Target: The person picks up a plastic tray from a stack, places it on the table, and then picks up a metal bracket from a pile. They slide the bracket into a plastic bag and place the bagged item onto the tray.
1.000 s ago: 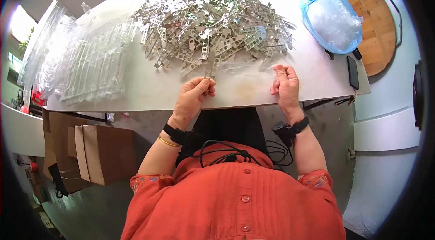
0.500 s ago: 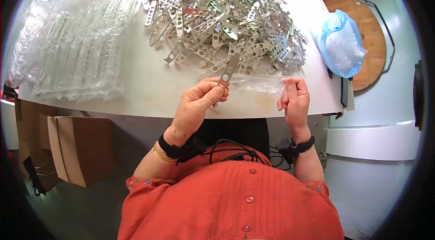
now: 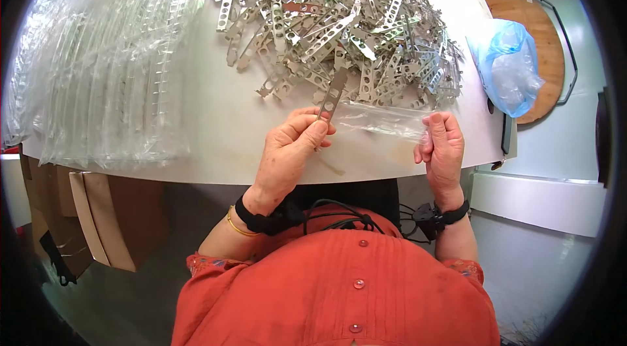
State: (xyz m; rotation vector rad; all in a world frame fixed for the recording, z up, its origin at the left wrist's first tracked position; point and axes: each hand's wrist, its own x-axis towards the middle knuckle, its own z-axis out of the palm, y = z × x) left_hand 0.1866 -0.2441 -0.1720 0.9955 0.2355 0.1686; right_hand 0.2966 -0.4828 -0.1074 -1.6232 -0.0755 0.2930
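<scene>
Between the thumb and fingers of my left hand (image 3: 287,150) is a flat metal bracket (image 3: 335,90) with round holes, standing tilted up toward the pile. My right hand (image 3: 444,150) pinches one end of a narrow clear plastic bag (image 3: 385,119). The bag stretches across to the left, its other end close behind the bracket and my left fingertips. Just beyond both hands lies a big heap of similar perforated metal brackets (image 3: 326,26) on the white table (image 3: 222,137).
Clear plastic packs in rows (image 3: 111,85) cover the table's left side. At the right edge hangs a blue plastic bag (image 3: 513,46), in front of a round wooden stool top (image 3: 552,52). A cardboard box (image 3: 117,215) stands below the table on the left.
The camera view has shifted slightly, so the table contents appear moved. Both hands keep their holds; the right hand is a little farther from the left, and the bag looks more stretched out.
</scene>
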